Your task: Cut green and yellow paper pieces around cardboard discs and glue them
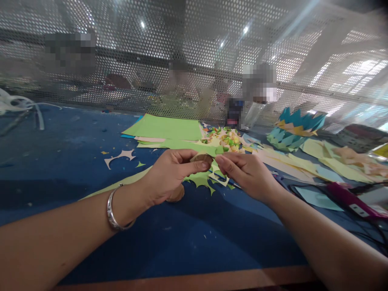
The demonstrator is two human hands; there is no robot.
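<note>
Above the middle of the table, my left hand (172, 171) pinches a small brown rounded piece (203, 159) together with a thin pale paper edge; their exact kind I cannot make out. My right hand (247, 171) is closed close beside it, thumb and forefinger pinching the paper's right end. Behind and below the fingers lies green paper (201, 180) with curved bites cut from its edge. A tan rounded object (176, 194) shows partly under my left hand. Small curled paper pieces in green, yellow and orange form a pile (228, 139) just beyond my hands.
Green sheets (169, 128) are stacked at the back. A cut white scrap (121, 157) lies left. To the right stand a teal-and-yellow folded paper basket (294, 129), paper strips (285, 163) and a magenta power strip (353, 200) with cables. A perforated metal screen (145, 52) borders the back.
</note>
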